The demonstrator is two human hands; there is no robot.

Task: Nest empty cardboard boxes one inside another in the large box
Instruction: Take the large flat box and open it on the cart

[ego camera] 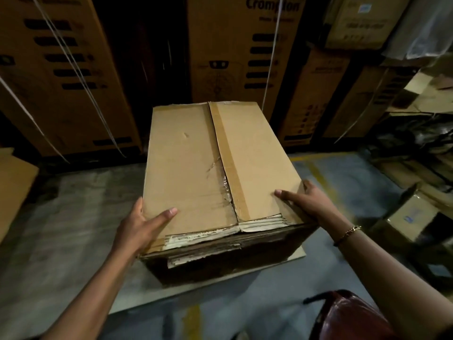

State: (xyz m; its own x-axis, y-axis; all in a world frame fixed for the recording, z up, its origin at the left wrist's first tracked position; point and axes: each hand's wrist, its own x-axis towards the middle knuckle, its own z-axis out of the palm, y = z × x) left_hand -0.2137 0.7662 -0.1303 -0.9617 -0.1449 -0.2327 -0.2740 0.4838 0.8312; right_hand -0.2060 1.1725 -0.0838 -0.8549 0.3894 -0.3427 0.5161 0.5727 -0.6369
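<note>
A brown cardboard box (196,163) fills the middle of the view, its top flaps closed and a strip of brown tape running along the seam. Its near edge is torn and frayed. It sits over a flat sheet of cardboard (289,256) on the floor. My left hand (142,224) grips the near left corner, thumb on top and fingers down the side. My right hand (306,202) clasps the near right corner in the same way, a bracelet on its wrist. Whether the box rests on the sheet or hangs just above it is unclear.
Tall printed cartons (61,69) bound with white straps line the back wall. A pile of smaller open boxes (416,212) crowds the right side. A cardboard piece (12,182) leans at the left edge. A dark red object (348,315) lies near my right forearm. Grey floor surrounds the box.
</note>
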